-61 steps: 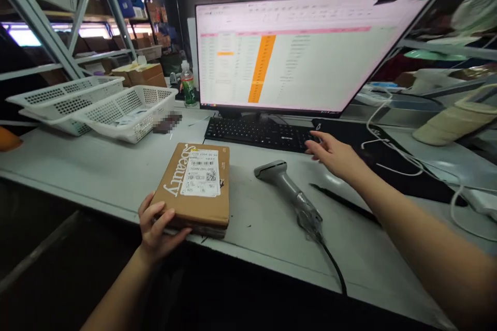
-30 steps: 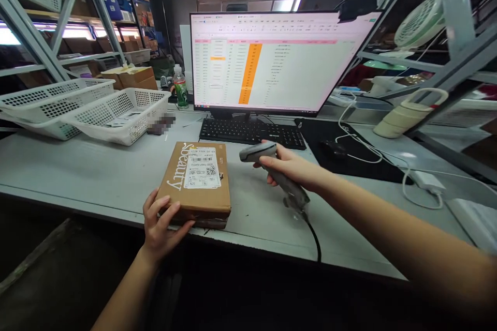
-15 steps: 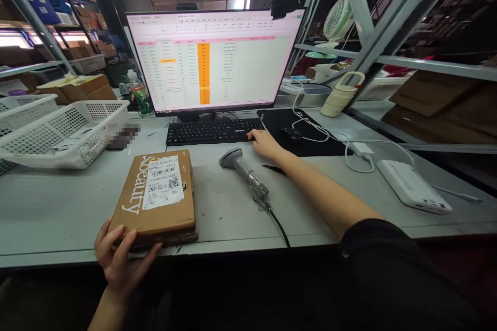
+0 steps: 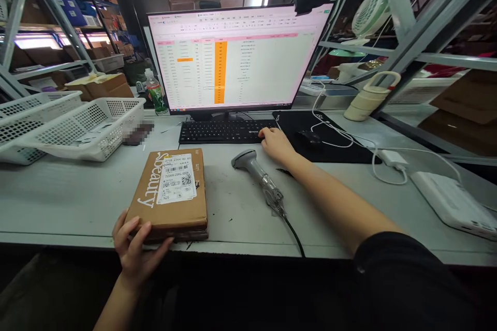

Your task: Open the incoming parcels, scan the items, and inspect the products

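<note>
My left hand (image 4: 134, 248) grips the near left corner of a brown cardboard box (image 4: 176, 217), fingers on its top and side and thumb along the front. The box lies flat at the table's front edge, a white shipping label (image 4: 177, 186) on its top beside the printed word "beauty". My right hand (image 4: 276, 144) rests on the right end of a black keyboard (image 4: 221, 133), fingers bent and a little apart, holding nothing. Between my hands lies a grey barcode scanner (image 4: 258, 173), its cable running off the front edge.
A monitor (image 4: 267, 72) showing a spreadsheet stands behind the keyboard. White plastic baskets (image 4: 95, 137) and a green-labelled bottle (image 4: 156, 94) are at left. A mouse (image 4: 308, 138) on a black mat (image 4: 349, 147), a cream flask (image 4: 368, 101), cables and a white power bank (image 4: 452, 199) occupy the right.
The view has turned slightly left, so everything sits further right in the picture. On the monitor, the outlined cell has moved rightward to another column. Both hands stay at the box and keyboard.
</note>
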Motion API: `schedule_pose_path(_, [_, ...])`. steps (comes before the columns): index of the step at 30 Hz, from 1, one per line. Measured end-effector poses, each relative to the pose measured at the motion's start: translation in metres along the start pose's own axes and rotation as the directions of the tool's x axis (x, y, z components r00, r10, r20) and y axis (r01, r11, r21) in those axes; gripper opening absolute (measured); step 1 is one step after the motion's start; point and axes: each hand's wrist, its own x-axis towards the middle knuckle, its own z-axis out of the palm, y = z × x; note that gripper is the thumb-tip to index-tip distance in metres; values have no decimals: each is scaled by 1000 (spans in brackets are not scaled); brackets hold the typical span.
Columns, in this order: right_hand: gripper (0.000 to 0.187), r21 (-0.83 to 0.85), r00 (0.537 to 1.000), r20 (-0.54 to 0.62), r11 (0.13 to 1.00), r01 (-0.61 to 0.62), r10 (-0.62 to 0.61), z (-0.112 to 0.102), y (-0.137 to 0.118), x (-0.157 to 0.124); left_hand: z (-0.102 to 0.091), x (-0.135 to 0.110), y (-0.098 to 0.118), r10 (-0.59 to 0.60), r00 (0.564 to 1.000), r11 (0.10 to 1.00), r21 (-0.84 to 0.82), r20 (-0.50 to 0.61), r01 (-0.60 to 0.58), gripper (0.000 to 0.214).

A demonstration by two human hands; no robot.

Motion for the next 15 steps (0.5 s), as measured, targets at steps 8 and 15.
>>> schedule_pose_path(8, [42, 148, 997, -57, 987, 57, -48, -38, -50, -10, 0, 2, 1, 14, 1000, 1000, -2, 4, -14, 69])
schedule_pose_path(15, [75, 554, 816, 246, 766, 325, -523, -50, -143, -127, -2, -2, -2, 62, 995, 997, 31, 75, -64, 101])
